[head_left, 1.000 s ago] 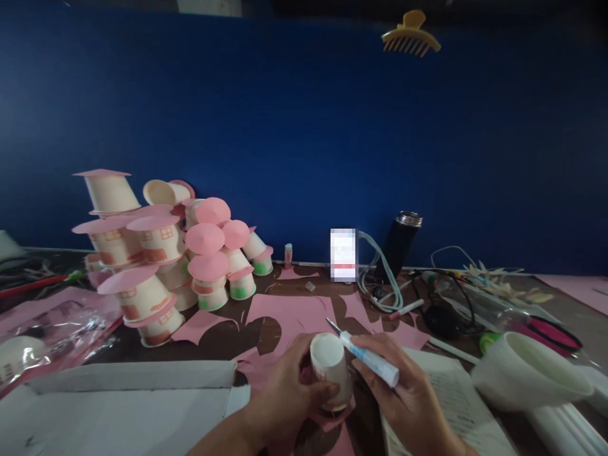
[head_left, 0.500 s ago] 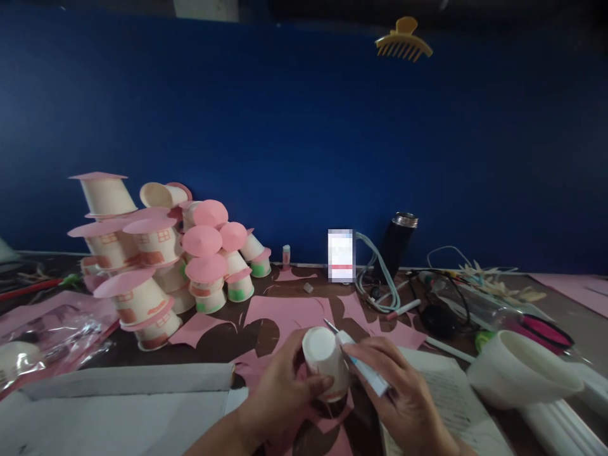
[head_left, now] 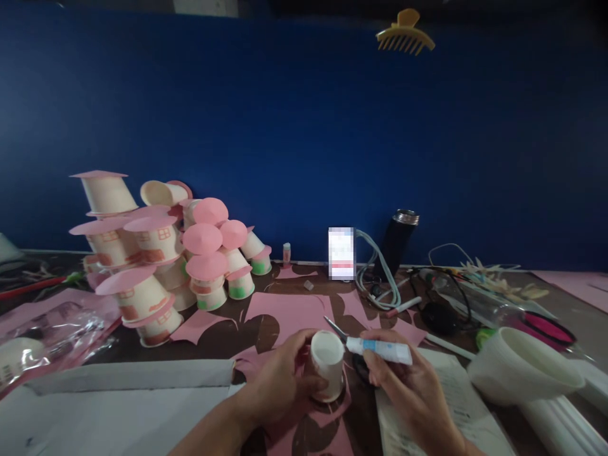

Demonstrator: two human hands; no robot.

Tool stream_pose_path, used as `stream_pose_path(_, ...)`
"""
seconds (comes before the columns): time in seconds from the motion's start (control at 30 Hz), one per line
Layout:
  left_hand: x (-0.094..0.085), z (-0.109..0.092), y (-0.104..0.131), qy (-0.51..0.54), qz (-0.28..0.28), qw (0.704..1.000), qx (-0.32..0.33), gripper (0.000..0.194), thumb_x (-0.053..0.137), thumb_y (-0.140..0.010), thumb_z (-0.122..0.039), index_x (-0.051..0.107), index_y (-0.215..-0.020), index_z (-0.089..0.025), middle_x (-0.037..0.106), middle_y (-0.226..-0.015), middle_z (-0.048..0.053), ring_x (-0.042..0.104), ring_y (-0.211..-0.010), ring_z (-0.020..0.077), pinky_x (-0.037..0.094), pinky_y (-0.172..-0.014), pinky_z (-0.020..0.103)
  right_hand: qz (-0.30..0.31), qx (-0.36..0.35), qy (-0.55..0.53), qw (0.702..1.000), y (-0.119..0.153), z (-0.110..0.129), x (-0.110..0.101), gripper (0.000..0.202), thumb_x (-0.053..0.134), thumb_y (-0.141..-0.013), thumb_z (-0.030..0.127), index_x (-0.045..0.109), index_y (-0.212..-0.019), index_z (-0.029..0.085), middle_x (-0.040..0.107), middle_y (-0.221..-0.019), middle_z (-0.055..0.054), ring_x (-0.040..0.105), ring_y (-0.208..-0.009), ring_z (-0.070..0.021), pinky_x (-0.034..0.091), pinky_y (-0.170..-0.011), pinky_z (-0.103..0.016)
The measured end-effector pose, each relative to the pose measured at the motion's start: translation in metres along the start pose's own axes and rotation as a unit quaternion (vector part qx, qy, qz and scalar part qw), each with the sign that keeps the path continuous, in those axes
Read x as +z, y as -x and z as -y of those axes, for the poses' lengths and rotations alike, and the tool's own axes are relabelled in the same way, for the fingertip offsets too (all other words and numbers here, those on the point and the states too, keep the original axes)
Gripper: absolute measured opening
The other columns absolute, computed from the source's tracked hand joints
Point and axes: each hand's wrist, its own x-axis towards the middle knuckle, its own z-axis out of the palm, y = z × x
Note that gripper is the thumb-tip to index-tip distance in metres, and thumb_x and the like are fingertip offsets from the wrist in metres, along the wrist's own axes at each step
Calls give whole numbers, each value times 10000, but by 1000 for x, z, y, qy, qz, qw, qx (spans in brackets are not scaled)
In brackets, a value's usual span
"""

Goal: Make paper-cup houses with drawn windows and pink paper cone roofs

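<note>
A small white paper cup (head_left: 329,364), bottom end up, is in my left hand (head_left: 280,380), whose thumb and fingers wrap round its left side. My right hand (head_left: 403,386) grips a white glue tube with a blue band (head_left: 380,349); the tube lies nearly level, its narrow end pointing left beside the cup's upper rim. Behind the tube's tip, scissors (head_left: 336,328) lie on the table with their blades showing. Cut pink paper (head_left: 289,310) spreads behind and under the hands.
Stacked cups with pink paper roofs (head_left: 149,234) stand at the left. A white box (head_left: 118,411) is front left. Toward the right are a phone (head_left: 341,253), a black bottle (head_left: 399,244), a white cable (head_left: 394,288), a booklet (head_left: 456,386) and a large white cup (head_left: 522,367).
My right hand has swung the glue tube from a steep slant to nearly level and moved it slightly away from the cup. The cup in my left hand has shifted slightly right.
</note>
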Motion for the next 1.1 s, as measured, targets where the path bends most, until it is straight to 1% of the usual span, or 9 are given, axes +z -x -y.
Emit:
stream_pose_path(0.2,-2,-6,1,-75,-20,997,-2,585,706,-643,-113,544,-1194,-219,595,-1205,53,521,-1124,236,366,-1003,356,35,4,37,999,-3,2,3,164,598,-864,353,604,-946,212,641,-802,-17,580,-669,-144,480,-614,-227)
stream_pose_path(0.3,2,-4,2,-116,-30,992,29,617,733,-590,-89,556,-1163,-237,574,-1191,43,510,-1109,235,378,-991,356,45,26,41,998,-3,3,5,184,580,-872,375,599,-941,205,630,-762,-11,565,-635,-137,470,-581,-225)
stream_pose_path(0.43,13,5,4,-165,-68,981,69,735,836,-473,-133,551,-1144,-226,508,-1190,65,467,-1122,258,376,-997,374,60,46,34,997,-2,4,6,205,572,-877,390,593,-939,196,615,-722,-5,542,-592,-126,439,-526,-215)
stream_pose_path(0.5,18,8,4,-188,-97,975,61,706,842,-462,-137,558,-1104,-214,502,-1153,67,475,-1086,261,395,-964,382,69,51,32,996,-1,5,6,208,567,-880,394,591,-940,197,610,-718,-2,535,-584,-121,429,-513,-210)
stream_pose_path(0.57,20,9,3,-199,-117,972,53,596,815,-506,-132,570,-1044,-213,516,-1101,56,496,-1026,249,419,-911,376,77,55,34,995,-1,4,7,213,563,-882,402,588,-945,201,615,-733,-3,524,-566,-112,416,-494,-204)
stream_pose_path(0.7,18,7,2,-191,-129,970,70,475,771,-594,-140,574,-1019,-223,552,-1061,42,510,-997,232,418,-883,355,82,64,39,994,-1,0,7,231,555,-885,421,572,-980,211,621,-770,-6,508,-544,-104,409,-477,-202)
stream_pose_path(0.8,16,7,4,-175,-127,974,69,524,753,-601,-104,560,-1071,-232,571,-1081,36,515,-1020,225,407,-909,349,77,66,46,994,0,-1,8,246,547,-888,432,567,-998,213,591,-713,12,502,-541,-109,425,-504,-213)
stream_pose_path(0.97,15,12,4,-143,-107,983,52,530,704,-610,-73,560,-1088,-248,604,-1111,23,542,-1037,220,415,-923,343,36,82,43,995,-2,-1,9,305,554,-867,479,573,-983,197,493,-600,49,463,-516,-115,406,-497,-227)
stream_pose_path(1.1,15,13,3,-115,-98,988,26,665,694,-586,-64,524,-1200,-253,594,-1219,33,529,-1123,231,387,-995,359,33,99,26,994,-4,-1,9,324,560,-862,486,559,-995,192,471,-597,56,442,-516,-113,374,-483,-226)
